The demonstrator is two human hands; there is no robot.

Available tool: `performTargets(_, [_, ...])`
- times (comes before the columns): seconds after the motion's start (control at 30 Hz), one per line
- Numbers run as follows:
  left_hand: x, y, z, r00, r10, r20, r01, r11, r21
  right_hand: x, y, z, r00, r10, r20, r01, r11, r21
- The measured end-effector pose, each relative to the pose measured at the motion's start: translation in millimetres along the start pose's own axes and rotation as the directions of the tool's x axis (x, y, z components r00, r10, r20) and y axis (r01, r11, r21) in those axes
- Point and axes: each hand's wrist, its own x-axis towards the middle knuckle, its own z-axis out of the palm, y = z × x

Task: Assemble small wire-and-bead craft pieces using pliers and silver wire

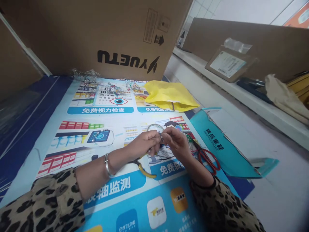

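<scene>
My left hand (148,141) and my right hand (177,141) meet fingertip to fingertip above the printed sheet, both closed in a pinch. Between them is a thin wire loop (155,124) whose arc rises behind the fingers; small shiny bits show at the fingertips, too small to name. Pliers with yellow handles (146,170) lie just below my left hand, partly hidden by it. Scissors with red handles (209,160) rest to the right of my right wrist. Thin wires or cords (165,153) lie under the hands, partly covered.
A large cardboard box (79,38) stands across the back. Tangled thin strands (87,74) and a yellow bag (169,93) lie before it. A teal box piece (214,138) is at right, beside a white ledge (256,96) with packages. A small patterned card (99,137) lies left.
</scene>
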Motion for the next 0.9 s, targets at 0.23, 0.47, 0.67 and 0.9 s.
performTargets(0.23, [-1,5,0.4,0.990,0.085,-0.111,-0.078,0.995,0.063,-3,-8,0,0.973,-0.201,-0.117,0.161,0.945,-0.284])
performTargets(0.47, [-1,4,3.7,0.962,0.070,-0.262,-0.010,0.975,0.224,-4,-12,5,0.974,-0.160,-0.158,0.104,0.945,-0.311])
performTargets(0.67, [1,7,-0.4,0.928,0.068,-0.367,-0.055,0.997,0.045,3,-1,-1,0.993,-0.081,-0.083,0.061,0.975,-0.214])
performTargets(0.9, [4,4,-12.4,0.906,0.071,-0.418,-0.121,0.988,-0.096,15,24,-2,0.973,-0.045,0.228,0.173,0.796,-0.581])
